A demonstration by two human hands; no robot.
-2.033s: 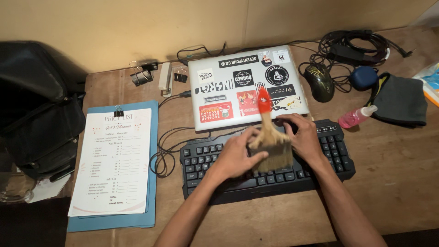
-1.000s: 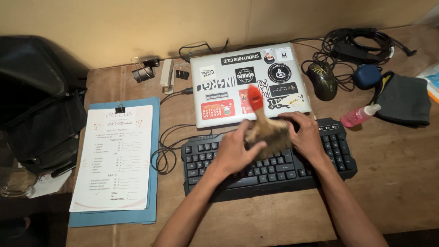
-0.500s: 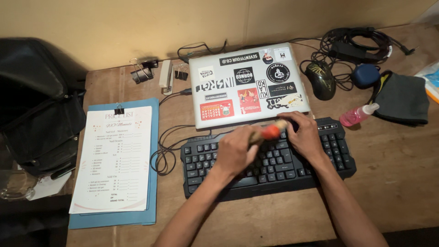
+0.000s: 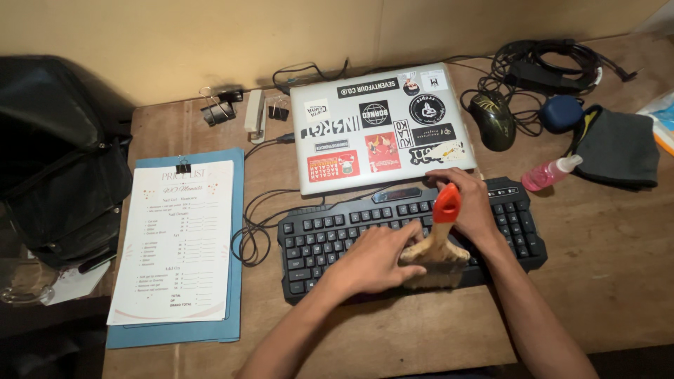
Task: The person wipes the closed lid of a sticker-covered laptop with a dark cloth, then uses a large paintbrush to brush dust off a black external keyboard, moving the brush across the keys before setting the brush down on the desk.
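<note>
The black computer keyboard lies flat near the front edge of the brown wooden surface, just in front of the closed silver laptop covered in stickers, and a wide, pale-bristled paintbrush with a wooden body and an orange-red handle tip is down on its front rows. To my eye this wants light, even strokes along the rows, bristles kept angled so dust lifts out of the gaps rather than being packed under the keys, and no real weight on the keycaps. The left hand lies across the middle keys, fingers curled against the brush's ferrule: a closed grip on the brush. The right hand sits behind the handle, fingers loosely bent over the keyboard's upper right and touching it; whether it also grips the handle, I cannot tell.
</note>
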